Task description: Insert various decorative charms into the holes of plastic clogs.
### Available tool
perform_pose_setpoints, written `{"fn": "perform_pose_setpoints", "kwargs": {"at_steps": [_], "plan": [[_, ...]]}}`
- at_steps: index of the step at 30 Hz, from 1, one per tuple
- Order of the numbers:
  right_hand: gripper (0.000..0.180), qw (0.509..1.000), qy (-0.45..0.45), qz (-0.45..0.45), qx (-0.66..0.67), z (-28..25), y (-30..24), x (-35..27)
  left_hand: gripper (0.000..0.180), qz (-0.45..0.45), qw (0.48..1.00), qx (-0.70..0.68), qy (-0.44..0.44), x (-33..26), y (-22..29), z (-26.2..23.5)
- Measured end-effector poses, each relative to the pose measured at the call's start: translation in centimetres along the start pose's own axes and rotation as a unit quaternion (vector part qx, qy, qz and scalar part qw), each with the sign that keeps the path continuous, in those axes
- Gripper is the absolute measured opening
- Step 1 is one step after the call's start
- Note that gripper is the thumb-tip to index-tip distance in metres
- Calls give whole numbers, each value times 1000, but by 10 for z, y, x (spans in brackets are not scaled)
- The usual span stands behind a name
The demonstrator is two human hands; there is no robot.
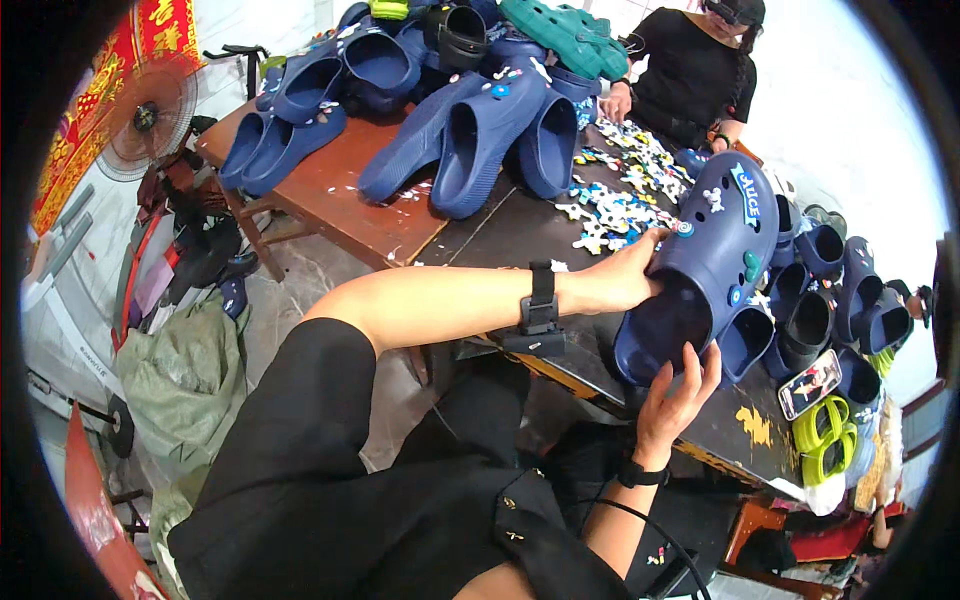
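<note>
My left hand (625,275) grips a navy blue foam clog (722,235) by its side, the thumb inside the opening. The clog is held up above the table, toe pointing away, and its top carries several charms: a blue lettered plate, a white figure, a green piece and round ones. Close to the clog's heel end, my right hand (675,400) has its fingers apart and holds nothing; whether a fingertip touches the clog I cannot tell. Just beyond my left hand lies a pile of small colourful charms (625,205) on the dark table (490,235).
Several navy clogs (465,150) crowd the table's left part, with a teal clog (565,38) on top. More dark clogs (805,320), a phone (810,384) and lime green sandals (826,436) stand at right. Across sits another person (690,70). A fan (147,117) and sack (185,375) are left.
</note>
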State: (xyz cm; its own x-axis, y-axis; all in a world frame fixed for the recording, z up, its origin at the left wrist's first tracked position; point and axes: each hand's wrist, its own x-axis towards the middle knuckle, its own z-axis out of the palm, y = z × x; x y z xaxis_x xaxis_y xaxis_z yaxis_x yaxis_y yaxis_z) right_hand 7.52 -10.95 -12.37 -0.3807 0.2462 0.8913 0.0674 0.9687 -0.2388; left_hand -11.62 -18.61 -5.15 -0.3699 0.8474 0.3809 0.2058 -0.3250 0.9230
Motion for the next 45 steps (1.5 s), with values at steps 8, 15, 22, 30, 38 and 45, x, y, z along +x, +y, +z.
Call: {"fn": "perform_pose_setpoints", "kwargs": {"at_steps": [8,15,22,30,38,45], "plan": [[56,995,-19,2,103,1,1,5,70,48,993,-73,80,0,-8,-3],[46,973,1,149,179,-3,2,3,67,83,984,-66,146,33,10,-59],[38,944,-14,247,218,-3,10,4,56,229,898,238,289,71,131,-226],[26,958,-99,243,118,-1,2,11,55,27,796,481,367,50,136,-456],[26,981,-141,129,9,2,0,15,40,-194,634,611,433,16,25,-554],[26,985,-136,104,6,2,1,19,40,-144,675,534,488,-8,9,-574]]}}
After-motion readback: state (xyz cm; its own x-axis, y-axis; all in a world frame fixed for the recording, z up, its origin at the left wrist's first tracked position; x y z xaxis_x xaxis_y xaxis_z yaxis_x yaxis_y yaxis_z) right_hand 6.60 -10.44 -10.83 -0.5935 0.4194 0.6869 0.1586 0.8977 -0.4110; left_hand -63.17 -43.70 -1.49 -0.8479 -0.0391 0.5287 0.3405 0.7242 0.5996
